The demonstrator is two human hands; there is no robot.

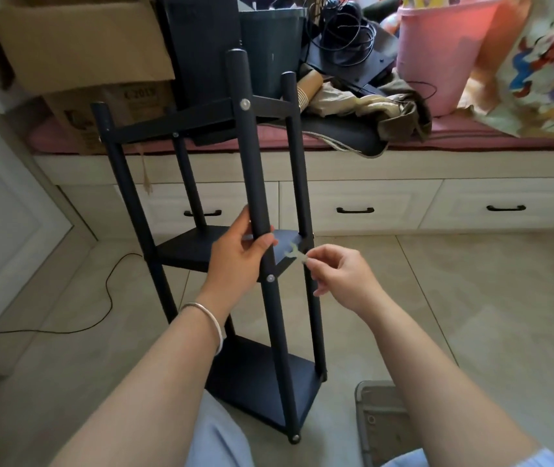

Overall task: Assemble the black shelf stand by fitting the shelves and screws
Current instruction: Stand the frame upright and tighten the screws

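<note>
The black shelf stand (252, 170) stands upright on the tiled floor, with several poles and three shelves fitted. Silver screw heads show on the front pole at the top shelf (244, 103) and at the middle shelf (270, 278). My left hand (240, 252) grips the front pole just above the middle shelf (184, 247). My right hand (339, 276) pinches a small pale flat wrench (293, 252), whose forked end points at the middle shelf's right corner by the right pole.
A white drawer bench (370, 203) runs behind the stand, piled with a cardboard box (76, 62), a dark bin (272, 45), cables, cloth and a pink tub (440, 52). A black cable (107, 291) lies on the floor left. A grey tray (380, 423) sits bottom right.
</note>
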